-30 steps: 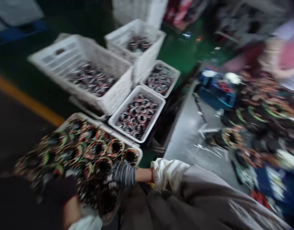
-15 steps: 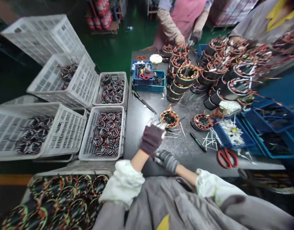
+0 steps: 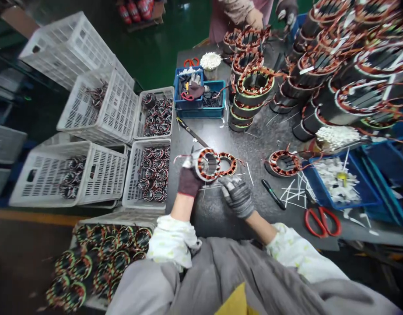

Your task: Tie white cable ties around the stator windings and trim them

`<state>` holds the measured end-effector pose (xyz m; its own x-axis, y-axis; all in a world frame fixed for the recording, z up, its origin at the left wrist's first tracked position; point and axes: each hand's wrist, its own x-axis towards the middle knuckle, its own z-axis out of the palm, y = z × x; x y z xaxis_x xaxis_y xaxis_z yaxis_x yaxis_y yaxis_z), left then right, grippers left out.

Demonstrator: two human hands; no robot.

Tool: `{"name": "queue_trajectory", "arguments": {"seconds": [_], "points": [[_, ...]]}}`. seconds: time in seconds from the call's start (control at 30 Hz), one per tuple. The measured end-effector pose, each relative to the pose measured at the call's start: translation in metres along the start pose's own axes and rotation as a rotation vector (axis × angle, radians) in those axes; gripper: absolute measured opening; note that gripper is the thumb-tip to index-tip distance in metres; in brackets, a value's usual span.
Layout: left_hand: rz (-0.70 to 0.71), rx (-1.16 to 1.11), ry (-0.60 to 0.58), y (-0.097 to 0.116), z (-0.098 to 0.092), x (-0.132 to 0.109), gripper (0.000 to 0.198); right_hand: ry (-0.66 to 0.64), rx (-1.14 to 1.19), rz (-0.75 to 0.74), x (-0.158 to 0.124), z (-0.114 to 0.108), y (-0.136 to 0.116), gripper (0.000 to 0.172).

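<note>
My left hand [image 3: 190, 178], in a dark fingerless glove, grips a motor stator [image 3: 200, 164] by its side. The stator is tilted, its open end with copper windings facing me. Just to its right, partly behind it, a second wound ring with a greenish rim [image 3: 233, 165] lies on the table. My right hand [image 3: 238, 197], in a grey striped glove, is just below that ring. Its fingers are bent but apart, with nothing visible in them; whether the fingertips touch the ring I cannot tell. Thin white strips [image 3: 212, 187] lie between the hands.
Another stator [image 3: 284, 163], a black pen [image 3: 272, 194] and red-handled scissors [image 3: 322, 222] lie to the right. Stator stacks [image 3: 254, 98] stand behind, beside blue bins [image 3: 201, 113]. White crates [image 3: 124, 183] of stators flank the table's left. A co-worker's hands [image 3: 254, 18] are across the table.
My left hand has moved left and now holds a stator tilted up towards me. My right hand has moved up and forward towards the ring. The view has shifted slightly.
</note>
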<state>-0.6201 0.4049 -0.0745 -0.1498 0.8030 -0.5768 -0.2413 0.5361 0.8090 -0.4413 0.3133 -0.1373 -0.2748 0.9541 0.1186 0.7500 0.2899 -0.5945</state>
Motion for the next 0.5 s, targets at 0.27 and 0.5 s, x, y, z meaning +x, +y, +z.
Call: {"name": "queue_trajectory", "arguments": {"seconds": [0.27, 0.5], "points": [[-0.057, -0.585, 0.068, -0.013, -0.070, -0.109, 0.067, -0.313, -0.286, 0.148, 0.078, 0.047, 0.028, 0.070], [-0.025, -0.582, 0.419, -0.040, -0.114, -0.161, 0.072, -0.486, -0.417, 0.034, 0.079, 0.040, 0.035, 0.060]]}}
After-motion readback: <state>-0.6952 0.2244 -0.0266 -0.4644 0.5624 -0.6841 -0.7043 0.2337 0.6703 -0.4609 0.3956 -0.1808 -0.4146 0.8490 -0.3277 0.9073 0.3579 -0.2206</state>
